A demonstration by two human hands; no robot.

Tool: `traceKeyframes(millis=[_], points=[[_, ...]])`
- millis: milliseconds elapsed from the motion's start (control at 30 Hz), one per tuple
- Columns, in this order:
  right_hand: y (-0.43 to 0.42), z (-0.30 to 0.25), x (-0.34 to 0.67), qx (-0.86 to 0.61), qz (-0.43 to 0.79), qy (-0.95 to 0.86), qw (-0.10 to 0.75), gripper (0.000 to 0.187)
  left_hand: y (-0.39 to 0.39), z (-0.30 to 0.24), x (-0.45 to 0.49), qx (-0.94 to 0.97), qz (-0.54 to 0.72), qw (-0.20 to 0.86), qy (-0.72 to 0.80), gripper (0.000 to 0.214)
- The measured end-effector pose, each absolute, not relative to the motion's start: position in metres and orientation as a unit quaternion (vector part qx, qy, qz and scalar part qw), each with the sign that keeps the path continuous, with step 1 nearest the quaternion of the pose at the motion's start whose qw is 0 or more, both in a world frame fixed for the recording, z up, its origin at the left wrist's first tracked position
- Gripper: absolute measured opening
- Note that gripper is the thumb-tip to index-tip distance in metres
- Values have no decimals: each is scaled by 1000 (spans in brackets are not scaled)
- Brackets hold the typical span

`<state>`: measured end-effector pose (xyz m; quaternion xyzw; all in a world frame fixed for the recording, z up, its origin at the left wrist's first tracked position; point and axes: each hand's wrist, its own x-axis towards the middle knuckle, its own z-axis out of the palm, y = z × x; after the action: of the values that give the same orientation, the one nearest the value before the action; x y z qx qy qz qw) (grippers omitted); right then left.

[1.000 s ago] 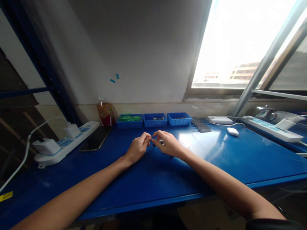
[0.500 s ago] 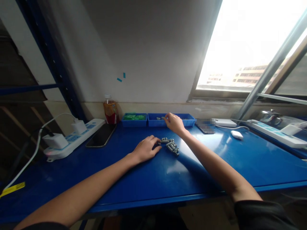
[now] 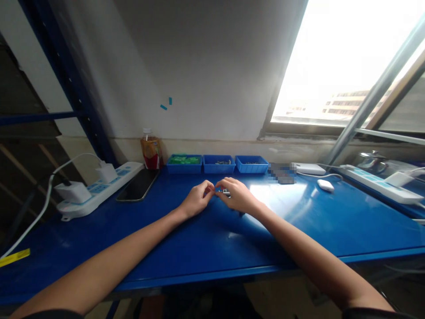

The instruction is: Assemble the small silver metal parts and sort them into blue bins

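Note:
Over the blue table, my left hand (image 3: 196,200) and my right hand (image 3: 239,196) meet fingertip to fingertip. The fingers of both are pinched together; whatever small piece lies between them is too small to name. Small metal bolt-like pieces (image 3: 226,192) show under the fingers of my right hand, which covers most of their pile. Behind the hands stand three blue bins: a left bin (image 3: 184,169) with green packets, a middle bin (image 3: 219,169) with small metal pieces, and a right bin (image 3: 251,169) with small dark bits.
A black phone (image 3: 138,185) lies left beside a white power strip (image 3: 102,190). A drink bottle (image 3: 151,152) stands near the wall. To the right are a white earbud case (image 3: 325,185), a white power bank (image 3: 310,169) and another power strip (image 3: 381,184).
My right hand has come back from the middle bin to my left hand and now covers most of the metal pieces. The left hand's fingers have closed into a pinch.

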<state>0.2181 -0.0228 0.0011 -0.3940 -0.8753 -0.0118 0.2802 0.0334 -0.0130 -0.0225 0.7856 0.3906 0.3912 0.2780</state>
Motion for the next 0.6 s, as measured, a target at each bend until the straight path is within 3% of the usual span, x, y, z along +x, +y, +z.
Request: traceKeyframes(millis=[100, 200, 433, 533, 600], points=[[-22, 3, 208, -393, -17, -876, 279, 19, -8, -24, 31, 739, 433, 336, 392, 21], [-18, 0, 207, -399, -22, -870, 288, 10, -6, -25, 30, 714, 449, 381, 379, 21], [-22, -8, 205, -373, -5, -879, 299, 7, -4, -28, 31, 706, 449, 414, 359, 19], [-23, -7, 203, -389, -10, -868, 309, 7, -10, -14, 31, 738, 417, 363, 388, 23], [-22, -5, 204, -407, -12, -850, 333, 9, -26, 5, 27, 789, 376, 260, 410, 28]])
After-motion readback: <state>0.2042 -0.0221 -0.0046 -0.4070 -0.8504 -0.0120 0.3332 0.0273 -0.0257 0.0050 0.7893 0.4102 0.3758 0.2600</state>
